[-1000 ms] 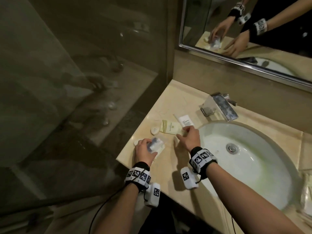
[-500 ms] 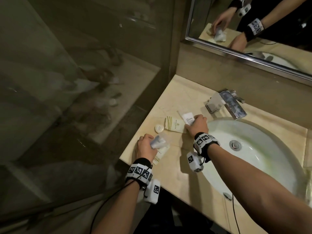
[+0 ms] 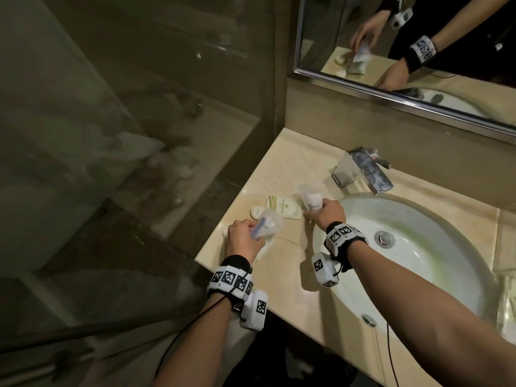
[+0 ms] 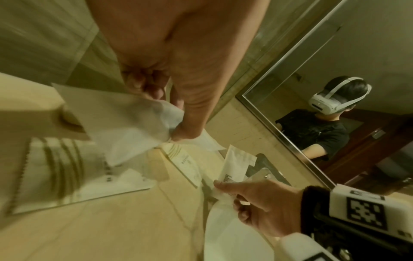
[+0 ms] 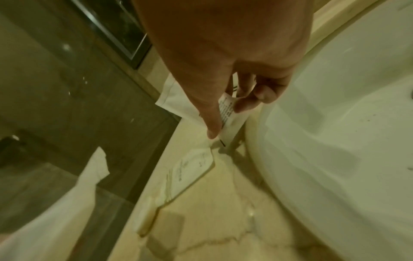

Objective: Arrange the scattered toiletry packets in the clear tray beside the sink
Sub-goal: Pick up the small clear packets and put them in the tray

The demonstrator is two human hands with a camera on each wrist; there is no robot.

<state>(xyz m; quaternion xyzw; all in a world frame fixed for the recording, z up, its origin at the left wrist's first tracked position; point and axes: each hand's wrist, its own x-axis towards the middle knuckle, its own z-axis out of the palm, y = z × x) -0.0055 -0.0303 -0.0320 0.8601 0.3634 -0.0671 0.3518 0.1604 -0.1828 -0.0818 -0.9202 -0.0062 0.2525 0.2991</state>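
Both hands hold packets over the veined, polished stone counter point(image 3: 282, 277): the left hand point(image 3: 242, 239) grips a crinkly clear sachet point(image 3: 72, 232) near the counter's front edge, and the right hand point(image 3: 327, 214) pinches a flat white packet point(image 3: 312, 200) between thumb and fingers beside the smooth oval sink point(image 3: 418, 263). Between them lie a striped rectangular packet point(image 3: 282, 207) and a small round soap point(image 3: 257, 212), with bare counter behind.

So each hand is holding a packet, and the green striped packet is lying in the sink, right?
Not quite. The left hand and right hand do each hold a packet, but the striped packet lies on the counter left of the sink, between the hands, not in it. The head view shows this.
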